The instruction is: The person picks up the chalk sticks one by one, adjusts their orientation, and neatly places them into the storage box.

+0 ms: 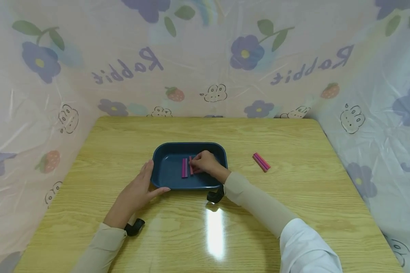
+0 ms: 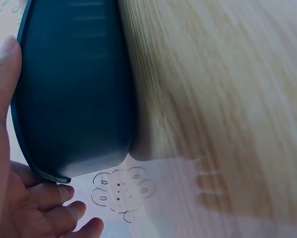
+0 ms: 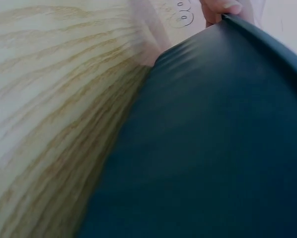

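Observation:
A dark blue rectangular tray (image 1: 167,182) sits on the table. My left hand (image 1: 138,189) rests against its left end, fingers along the side and thumb at the front edge; the left wrist view shows thumb and fingertips touching the rim. Inside the tray, my right hand (image 1: 206,162) pinches a thin reddish-pink stick (image 1: 191,165) near its upper part. Just left of that stick lie a magenta stick (image 1: 183,168) and a purple stick (image 1: 186,168), side by side. In the right wrist view the tray's outer wall (image 3: 198,134) fills much of the picture and hides the right fingers.
Right of the tray, several pink, purple and red sticks (image 1: 261,162) lie together on the wood-grain table (image 1: 294,182). Patterned sheeting (image 1: 198,72) hangs behind the table and at both sides. A black wrist-worn device (image 1: 215,195) is close to the tray's front right corner.

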`<state>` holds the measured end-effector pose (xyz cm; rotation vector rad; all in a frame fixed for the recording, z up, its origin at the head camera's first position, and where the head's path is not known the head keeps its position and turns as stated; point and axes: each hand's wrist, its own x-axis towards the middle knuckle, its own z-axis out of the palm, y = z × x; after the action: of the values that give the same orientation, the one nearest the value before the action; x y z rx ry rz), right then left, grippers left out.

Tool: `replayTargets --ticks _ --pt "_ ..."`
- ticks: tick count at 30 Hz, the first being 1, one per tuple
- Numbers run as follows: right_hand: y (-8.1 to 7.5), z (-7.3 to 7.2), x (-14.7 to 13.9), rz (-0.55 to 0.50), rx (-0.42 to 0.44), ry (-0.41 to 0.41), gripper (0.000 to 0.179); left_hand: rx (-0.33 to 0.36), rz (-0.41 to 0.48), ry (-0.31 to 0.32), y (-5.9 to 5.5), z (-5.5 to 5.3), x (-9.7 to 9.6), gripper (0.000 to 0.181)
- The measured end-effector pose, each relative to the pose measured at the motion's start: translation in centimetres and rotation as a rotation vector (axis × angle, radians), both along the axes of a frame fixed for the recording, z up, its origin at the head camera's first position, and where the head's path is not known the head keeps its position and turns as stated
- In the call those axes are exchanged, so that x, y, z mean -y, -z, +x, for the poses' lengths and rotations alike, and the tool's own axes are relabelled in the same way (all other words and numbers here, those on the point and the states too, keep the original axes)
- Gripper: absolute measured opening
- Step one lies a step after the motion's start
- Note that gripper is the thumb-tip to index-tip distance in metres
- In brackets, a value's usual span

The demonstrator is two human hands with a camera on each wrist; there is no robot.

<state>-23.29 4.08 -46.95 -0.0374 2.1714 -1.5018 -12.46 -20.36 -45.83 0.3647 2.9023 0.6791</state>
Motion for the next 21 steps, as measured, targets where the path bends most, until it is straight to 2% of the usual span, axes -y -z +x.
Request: replayTargets --ticks 8,21 --pt "0.1 0.3 -0.02 0.027 -0.026 -0.013 0.014 0.001 -0.022 0.0 0.23 0.01 -0.07 0.112" --pt "-0.19 0.28 0.23 0.054 -0.064 -0.039 0.014 0.001 -0.021 0.003 -0.19 -0.04 -0.16 0.111"
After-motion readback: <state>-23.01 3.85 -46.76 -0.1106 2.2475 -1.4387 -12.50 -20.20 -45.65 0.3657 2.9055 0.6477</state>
